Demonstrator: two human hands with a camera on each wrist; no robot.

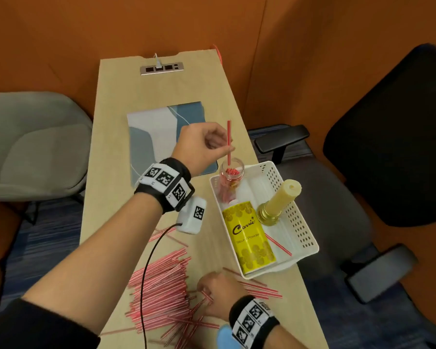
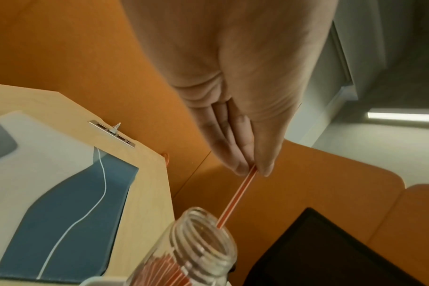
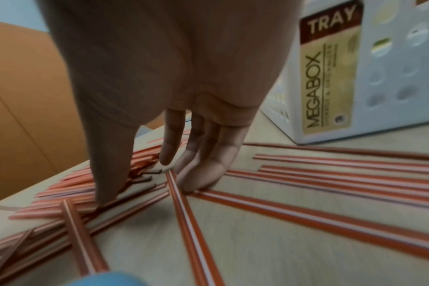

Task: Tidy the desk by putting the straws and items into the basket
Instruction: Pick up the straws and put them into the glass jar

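Inside jar (image 1: pixel 231 172), straw (image 1: pixel 228 142) tip hidden; left hand (image 1: pixel 202 144) pinching.

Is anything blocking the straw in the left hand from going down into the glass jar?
Nothing visible. The straw hangs upright over the open jar, its lower end at the lidless mouth.

Orange padded walls (image 1: pixel 61 34) enclose the booth on the far side and on both flanks. Narrow light-wood desk (image 1: pixel 116 147) runs away from the viewer; metal socket strip (image 1: pixel 161 69) set flush near its far end, white plug in one port. Grey upholstered chair (image 1: pixel 33 152) to the left of the desk. Black office chair (image 1: pixel 393 137) with armrests to the right. Blue striped carpet (image 1: pixel 45 238) underfoot. Left wrist view: lit ceiling strip light (image 2: pixel 404 117).
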